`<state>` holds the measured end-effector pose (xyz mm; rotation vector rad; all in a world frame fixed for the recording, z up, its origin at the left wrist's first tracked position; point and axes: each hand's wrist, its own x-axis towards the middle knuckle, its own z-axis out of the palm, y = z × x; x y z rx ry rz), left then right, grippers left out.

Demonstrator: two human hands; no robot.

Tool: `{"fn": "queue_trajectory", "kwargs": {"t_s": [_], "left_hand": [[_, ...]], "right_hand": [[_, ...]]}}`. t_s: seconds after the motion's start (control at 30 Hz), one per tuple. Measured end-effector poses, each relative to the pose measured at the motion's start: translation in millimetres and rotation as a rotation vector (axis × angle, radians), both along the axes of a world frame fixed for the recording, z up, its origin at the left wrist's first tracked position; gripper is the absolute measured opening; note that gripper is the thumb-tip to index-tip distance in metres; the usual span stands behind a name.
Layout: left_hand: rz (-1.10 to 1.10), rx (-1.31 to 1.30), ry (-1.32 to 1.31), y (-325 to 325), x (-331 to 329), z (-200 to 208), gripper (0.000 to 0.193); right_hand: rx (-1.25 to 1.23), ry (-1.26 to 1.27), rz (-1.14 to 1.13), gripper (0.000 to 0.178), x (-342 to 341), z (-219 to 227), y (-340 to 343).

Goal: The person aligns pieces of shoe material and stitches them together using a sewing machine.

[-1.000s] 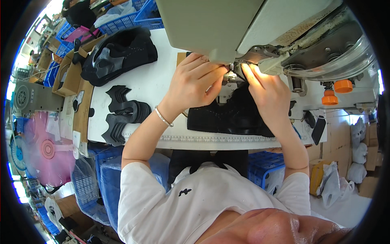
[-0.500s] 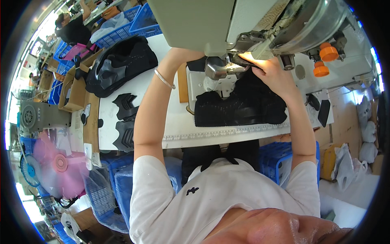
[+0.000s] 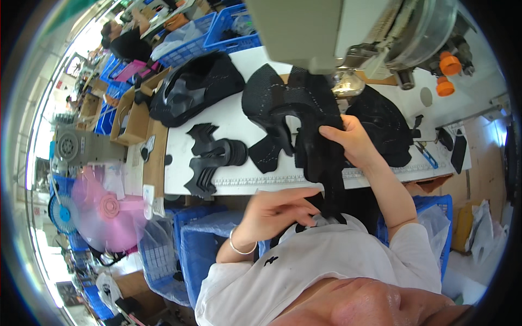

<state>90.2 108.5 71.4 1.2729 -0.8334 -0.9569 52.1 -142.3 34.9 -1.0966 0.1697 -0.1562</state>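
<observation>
In the head view, the right hand (image 3: 353,143) pinches a floppy black fabric piece (image 3: 318,100) with a curved cut-out over the white, ruler-edged table (image 3: 234,186). The left hand (image 3: 274,213), fingers half bent and apart, is near the white short-sleeved shirt (image 3: 326,261); whether it grips anything, I cannot tell

Stacked pieces (image 3: 217,156) on worktable (image 3: 176,176), held piece (image 3: 312,114) right — fan (image 3: 110,206) left

The left hand (image 3: 280,214) is hanging near the front of the torso (image 3: 326,255), its fingers (image 3: 293,194) parting loosely and pointing rightward. The right forearm (image 3: 394,195) is slanting forward and inward from the elbow (image 3: 408,220); the right hand (image 3: 352,142) is gripping, its thumb (image 3: 330,132) lying uppermost and pointing leftward.
</observation>
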Motion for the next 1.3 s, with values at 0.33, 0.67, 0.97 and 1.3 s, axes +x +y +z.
{"fn": "queue_trajectory", "kwargs": {"t_s": [0.33,0.67,0.97,1.3], "left_hand": [[0.52,-0.072,-0.051,-41.4,84.7,-20.3,0.014],[0.58,-0.208,0.268,-49.0,65.1,-35.2,0.018],[0.715,-0.156,0.145,-25.7,101.2,-30.0,0.017],[1.614,-0.139,0.053,56.4,378.7,-84.9,0.034]], "right_hand": [[-0.124,0.034,-0.073,0.023,-27.1,0.3,-5.2],[-0.201,0.094,-0.066,0.03,-31.9,-6.9,-8.0],[-0.408,0.031,-0.035,0.045,-36.5,-7.5,-15.1],[-1.519,0.263,-0.306,0.048,-38.1,-4.6,-133.6]]}}
